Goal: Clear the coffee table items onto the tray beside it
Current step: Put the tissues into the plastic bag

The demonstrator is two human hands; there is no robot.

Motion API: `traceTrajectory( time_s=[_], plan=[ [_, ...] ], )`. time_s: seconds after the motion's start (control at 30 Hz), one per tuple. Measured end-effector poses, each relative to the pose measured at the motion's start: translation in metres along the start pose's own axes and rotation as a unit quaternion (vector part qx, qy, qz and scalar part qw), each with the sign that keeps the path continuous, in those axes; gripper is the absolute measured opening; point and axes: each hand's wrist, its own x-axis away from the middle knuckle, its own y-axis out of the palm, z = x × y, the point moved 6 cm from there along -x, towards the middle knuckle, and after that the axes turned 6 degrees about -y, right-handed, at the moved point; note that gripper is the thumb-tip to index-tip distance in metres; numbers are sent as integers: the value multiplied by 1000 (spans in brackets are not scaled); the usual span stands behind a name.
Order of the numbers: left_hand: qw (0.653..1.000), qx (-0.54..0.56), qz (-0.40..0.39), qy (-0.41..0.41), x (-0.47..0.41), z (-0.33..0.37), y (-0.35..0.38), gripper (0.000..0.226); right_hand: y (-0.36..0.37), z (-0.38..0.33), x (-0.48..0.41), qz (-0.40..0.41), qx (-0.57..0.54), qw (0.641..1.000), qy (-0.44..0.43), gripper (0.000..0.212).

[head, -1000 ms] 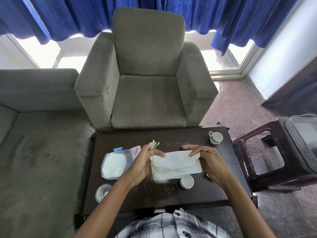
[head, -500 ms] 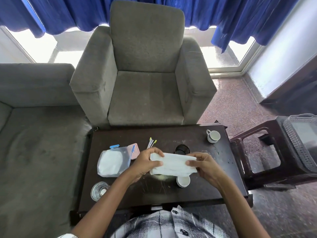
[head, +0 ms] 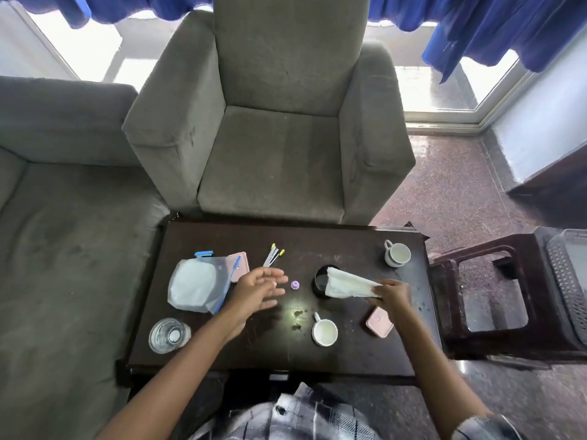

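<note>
The right hand (head: 392,296) pinches one end of a folded white napkin (head: 347,284) above the right half of the coffee table (head: 349,239). The left hand (head: 259,289) hovers over the table's middle, fingers loose and spread, holding nothing. The grey tray (head: 563,281) sits beyond the table's right edge.

right hand (head: 392,295) pinching white cloth (head: 347,284), left hand (head: 257,289) relaxed

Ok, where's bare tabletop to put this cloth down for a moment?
Two patches: the near edge between the glass and the near cup, and the far strip between the pens and the far cup. Crowded around the zip bag and between the dark container and pink case.
</note>
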Motion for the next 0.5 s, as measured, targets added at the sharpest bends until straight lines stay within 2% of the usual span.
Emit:
traceTrajectory(
  time_s=[0.13,0.27,0.4,0.5],
  plan=[
    [1000,1,13,-18,2,-7,7,25,16,34,-87,31,97,995,-4,30],
    [999,8,36,-27,8,-11,8,25,41,11,-74,37,127,991,24,20],
    [998,14,49,-42,17,-21,3,24,46,7,-79,81,222,972,22,30],
    [997,6,55,-58,21,-29,-1,24,60,13,-86,36,273,961,5,29]
  ],
)
